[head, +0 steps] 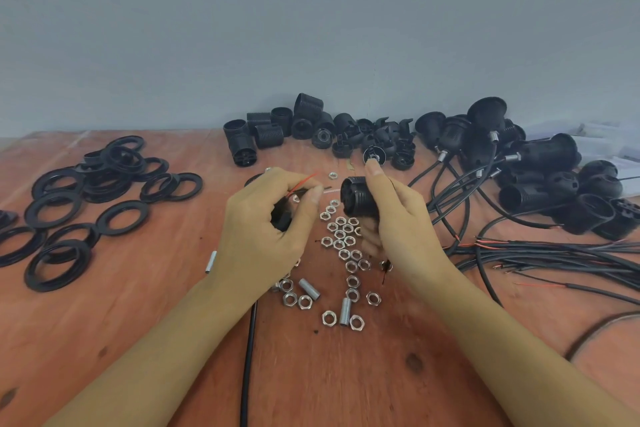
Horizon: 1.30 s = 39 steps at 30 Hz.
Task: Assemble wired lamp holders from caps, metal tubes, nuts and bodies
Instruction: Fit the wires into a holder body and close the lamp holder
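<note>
Black parts on a reddish-brown table

Black ribbed lamp holder bodies [258, 135], black rings [114, 184] far left, black cables [554, 253] with red wire tips right. Silver nuts [341, 239] and silver threaded tubes [309, 289] lie near. Plain grey wall [311, 17].

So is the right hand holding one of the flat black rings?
No, the right hand grips a ribbed black lamp holder body; the flat rings lie far left on the table.

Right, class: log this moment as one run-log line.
left hand: pinching red and black wire ends | right hand: gripping black holder body | nuts: loose on table | step: wiring body
</note>
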### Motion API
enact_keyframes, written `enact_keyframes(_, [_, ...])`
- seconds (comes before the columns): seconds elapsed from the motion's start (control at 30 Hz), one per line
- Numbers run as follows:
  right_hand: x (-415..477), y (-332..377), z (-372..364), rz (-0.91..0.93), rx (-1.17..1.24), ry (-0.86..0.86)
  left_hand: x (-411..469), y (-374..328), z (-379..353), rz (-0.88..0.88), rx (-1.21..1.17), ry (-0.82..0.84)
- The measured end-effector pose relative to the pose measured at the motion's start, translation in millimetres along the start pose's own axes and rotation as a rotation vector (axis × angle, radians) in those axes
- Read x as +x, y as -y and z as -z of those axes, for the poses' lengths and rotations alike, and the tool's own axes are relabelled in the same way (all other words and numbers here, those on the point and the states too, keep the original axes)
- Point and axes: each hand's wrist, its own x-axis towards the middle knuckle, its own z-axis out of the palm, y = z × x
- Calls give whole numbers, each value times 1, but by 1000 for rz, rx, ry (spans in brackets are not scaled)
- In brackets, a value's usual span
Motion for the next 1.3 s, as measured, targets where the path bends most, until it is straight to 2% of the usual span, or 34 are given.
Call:
enact_keyframes(0.07, [2,-2,2,-49,0,-23,1,0,1,-1,-3,-11])
enact_keyframes(0.23, [3,0,0,-186,233,-27,0,-5,-1,-67,16,12])
enact_keyframes(0.43, [0,6,-2,-298,247,3,-3,-12,-3,-110,-19,40])
enact_keyframes(0.57, [-2,5,-2,-289,209,47,-4,-14,-4,-143,6,39])
enact_keyframes(0.73, [-3,5,-5,-269,171,18,-5,-15,-5,-172,-1,42])
enact_keyframes(0.97, [-3,6,-8,-284,213,-39,-4,-15,-4,-151,-3,35])
enact_keyframes(1.3, [-3,3,-7,-238,153,-46,-4,-14,-4,-124,-26,77])
